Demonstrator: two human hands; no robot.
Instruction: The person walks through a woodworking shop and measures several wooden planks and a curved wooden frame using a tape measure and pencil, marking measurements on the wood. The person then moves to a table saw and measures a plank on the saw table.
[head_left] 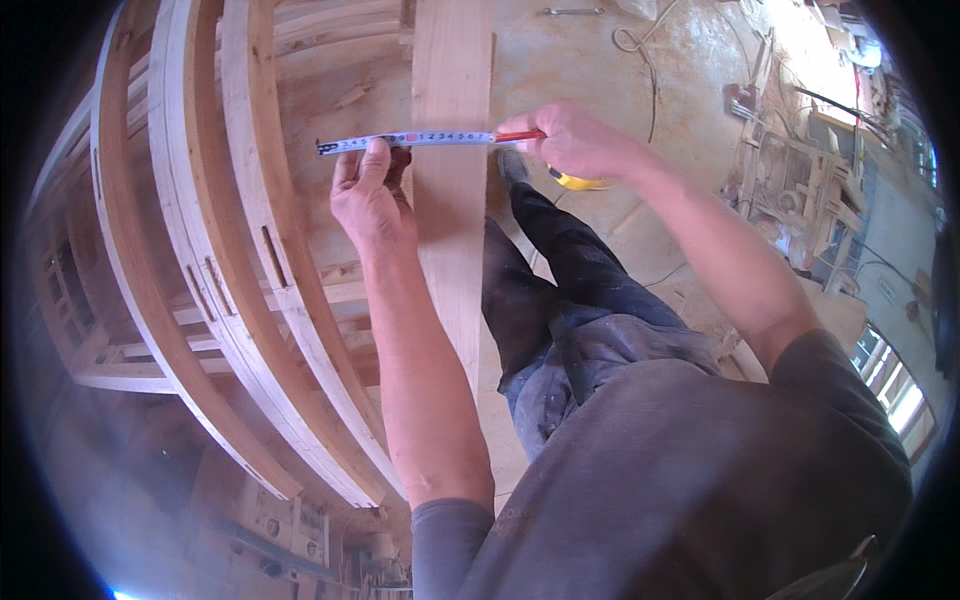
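Observation:
A pale wooden board (450, 260) runs lengthwise in front of me. Across it lies the extended blade of a tape measure (445, 138), its hooked end sticking out past the board's left edge. My left hand (375, 195) pinches the blade between thumb and fingers, just left of the board. In my right hand (580, 145) is a red pencil (520, 136), pointing left, its tip at the blade by the board's right edge. A yellow rounded tape measure case (577, 181) shows under the right hand; whether those fingers also grip it is hidden.
Several long, curved wooden pieces with slots (265, 150) stand at the left over a wooden frame (125, 376). A wrench (573, 11) and a cable (652, 85) lie on the dusty floor ahead. Wood scraps (800, 190) are piled at the right. My legs are beside the board.

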